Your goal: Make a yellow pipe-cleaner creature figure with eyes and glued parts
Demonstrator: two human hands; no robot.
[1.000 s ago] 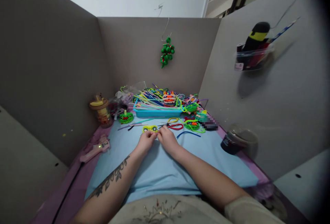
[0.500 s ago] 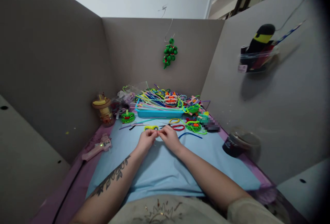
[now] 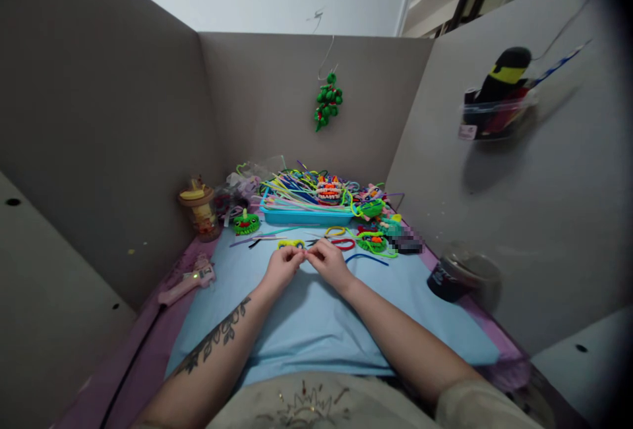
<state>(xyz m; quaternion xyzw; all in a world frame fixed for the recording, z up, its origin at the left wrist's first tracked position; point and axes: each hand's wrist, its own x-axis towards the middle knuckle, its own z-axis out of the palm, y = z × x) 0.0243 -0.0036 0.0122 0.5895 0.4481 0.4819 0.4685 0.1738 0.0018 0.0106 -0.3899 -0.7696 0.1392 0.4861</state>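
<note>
My left hand [image 3: 284,265] and my right hand [image 3: 329,263] meet over the middle of the blue cloth, thumbs and forefingers pinched tip to tip. Whatever sits between the fingertips is too small to make out. Just beyond the left fingers lies a small yellow fuzzy piece [image 3: 291,244] with blue spots. Scissors with red handles [image 3: 343,244] rest behind my right hand, their blades partly hidden by it. A dark blue pipe cleaner [image 3: 366,257] lies to the right of that hand.
A blue tray [image 3: 306,218] heaped with pipe cleaners stands at the back. Green fuzzy figures [image 3: 246,223] flank it. A pink glue gun [image 3: 188,285] with its cord lies left, by a lidded cup [image 3: 200,211]. A dark jar [image 3: 448,279] stands right. Grey panels enclose three sides.
The view has shifted very slightly. Both hands keep their pinch at nearly the same spot, and the things on the cloth have not moved.
</note>
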